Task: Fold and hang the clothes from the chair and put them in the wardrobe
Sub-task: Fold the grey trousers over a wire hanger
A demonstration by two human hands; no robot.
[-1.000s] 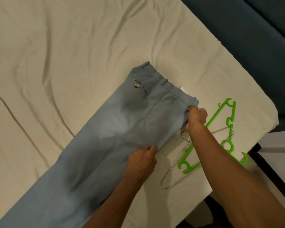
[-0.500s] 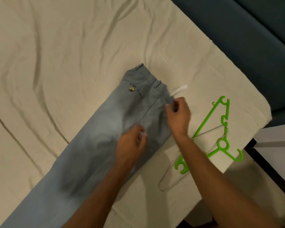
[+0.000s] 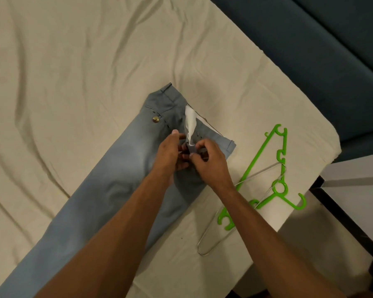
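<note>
Both hands, the left hand (image 3: 170,155) and the right hand (image 3: 209,162), are pinched on the trousers (image 3: 125,168) at the fly, spread on the bed sheet (image 3: 73,72), with two hangers (image 3: 265,179) lying right of them.

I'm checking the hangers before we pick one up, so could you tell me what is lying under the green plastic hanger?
A thin wire hanger lies partly under the green hanger, both on the cream sheet. The right forearm covers part of where they cross.
</note>
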